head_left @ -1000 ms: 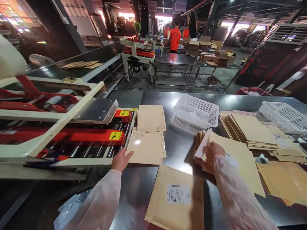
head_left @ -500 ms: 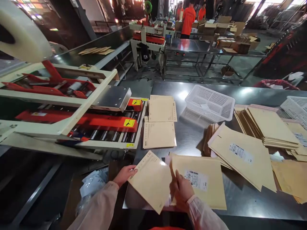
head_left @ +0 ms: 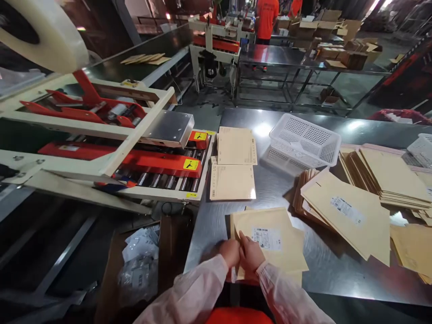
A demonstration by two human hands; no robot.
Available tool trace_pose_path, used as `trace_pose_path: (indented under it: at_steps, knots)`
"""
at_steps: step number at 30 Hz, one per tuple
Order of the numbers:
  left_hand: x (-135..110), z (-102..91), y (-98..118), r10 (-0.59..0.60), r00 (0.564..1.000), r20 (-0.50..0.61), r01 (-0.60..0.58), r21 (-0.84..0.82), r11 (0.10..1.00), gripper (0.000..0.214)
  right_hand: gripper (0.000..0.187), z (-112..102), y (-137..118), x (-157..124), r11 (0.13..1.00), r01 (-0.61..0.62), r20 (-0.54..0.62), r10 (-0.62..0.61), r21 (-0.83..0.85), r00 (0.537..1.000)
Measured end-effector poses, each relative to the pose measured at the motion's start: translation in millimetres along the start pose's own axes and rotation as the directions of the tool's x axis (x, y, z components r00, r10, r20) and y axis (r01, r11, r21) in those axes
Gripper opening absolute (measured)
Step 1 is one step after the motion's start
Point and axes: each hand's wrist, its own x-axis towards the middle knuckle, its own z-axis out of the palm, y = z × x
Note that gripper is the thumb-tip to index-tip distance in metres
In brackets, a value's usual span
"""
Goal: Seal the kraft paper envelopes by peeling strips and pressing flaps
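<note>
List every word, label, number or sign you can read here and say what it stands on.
None can be read as text.
White barcode label on the padded envelope under both hands: print too small.
Label on the envelope to the right: blurred.
Yellow warning stickers on the red machine guard: a black pictogram, no legible words.
Printed edges of the flat sheets: too small.

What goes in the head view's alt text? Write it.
Both hands, left hand and right hand, grip the near edge of a labelled padded envelope on a steel table. Envelope stacks, a white basket behind.
</note>
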Motion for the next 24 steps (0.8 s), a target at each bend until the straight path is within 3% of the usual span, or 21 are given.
trace_pose_path:
  at_steps: [2, 4, 6, 9, 11, 16, 18, 20, 22, 24]
  knots:
    - [12.1, -19.7, 0.8, -0.026, 0.993, -0.112, 0.028, 0.017, 0.999, 0.018, 0.060, 1.7, -5.2, 0.4, 1.000, -0.013, -0.016, 0.013, 0.024, 1.000]
    - [27.1, -43.5, -8.2, -0.039, 0.955, -0.294, 0.015, -0.082, 0.996, 0.026, 0.059, 3.1, -10.1, -1.2, 0.999, -0.018, -0.025, 0.019, 0.044, 0.999]
    - [44.4, -61.4, -20.4, -0.054, 0.912, -0.406, -0.041, -0.220, 0.975, 0.032, 0.058, 2.8, -12.6, -3.0, 0.998, -0.012, -0.033, 0.014, 0.065, 0.999]
    - [67.2, -70.2, -36.8, -0.064, 0.917, -0.393, -0.090, -0.361, 0.928, 0.012, 0.058, -2.1, -1.6, -3.5, 1.000, 0.010, -0.155, -0.012, -0.012, 0.988]
    - [74.0, -71.8, -49.5, -0.128, 0.901, -0.414, -0.090, -0.468, 0.879, 0.009, 0.058, -4.8, 17.8, -3.9, 0.990, 0.002, -0.239, -0.035, -0.138, 0.970]
    - [57.3, -96.3, -94.7, -0.416, 0.781, -0.466, -0.058, -0.717, 0.694, 0.036, 0.063, 9.0, 68.9, -17.7, 0.947, -0.087, -0.273, -0.002, -0.311, 0.962]
    - [49.0, -102.6, -100.8, -0.467, 0.764, -0.445, -0.040, -0.755, 0.654, 0.038, 0.064, 17.9, 77.3, -25.0, 0.935, -0.135, -0.310, 0.028, -0.328, 0.950]
    - [48.3, -97.8, -89.4, -0.402, 0.808, -0.431, -0.024, -0.705, 0.708, 0.042, 0.063, 23.9, 80.0, -29.5, 0.930, -0.138, -0.329, 0.019, -0.340, 0.944]
    - [57.3, -84.5, -63.9, -0.240, 0.882, -0.405, -0.054, -0.593, 0.803, 0.042, 0.062, 26.6, 80.3, -30.9, 0.927, -0.128, -0.348, -0.003, -0.351, 0.938]
    - [73.2, -70.2, -34.8, -0.104, 0.923, -0.370, -0.106, -0.505, 0.857, 0.033, 0.062, 27.3, 80.3, -30.4, 0.925, -0.123, -0.361, -0.016, -0.360, 0.933]
